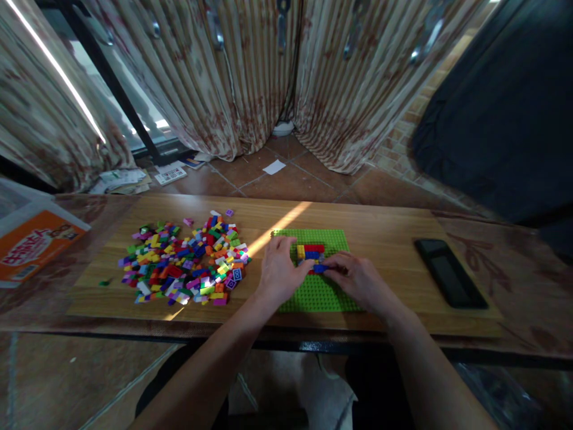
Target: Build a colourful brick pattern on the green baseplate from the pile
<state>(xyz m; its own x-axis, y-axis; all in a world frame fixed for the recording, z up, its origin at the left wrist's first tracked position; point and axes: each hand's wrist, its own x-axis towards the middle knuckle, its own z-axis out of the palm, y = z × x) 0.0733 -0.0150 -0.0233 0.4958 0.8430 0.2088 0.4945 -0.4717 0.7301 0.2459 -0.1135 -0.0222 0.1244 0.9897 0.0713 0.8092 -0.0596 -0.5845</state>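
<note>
Toward five o'clock on the brick build (308, 250) atop the green baseplate (322, 295), our right hand (358, 278) pinches a blue brick (319, 269), our left hand (282, 272) part-open at nine o'clock, a fitting step that calls for careful alignment.

On my feed, the board (389, 239) carries a loose brick pile (192, 257) at left, the baseplate (313, 298) right of it, and a phone-like device (450, 273) near its right end. I see joined bricks (312, 248) on the baseplate, a bag (36, 239) beyond the board's left end, and curtains (250, 89) behind.
</note>
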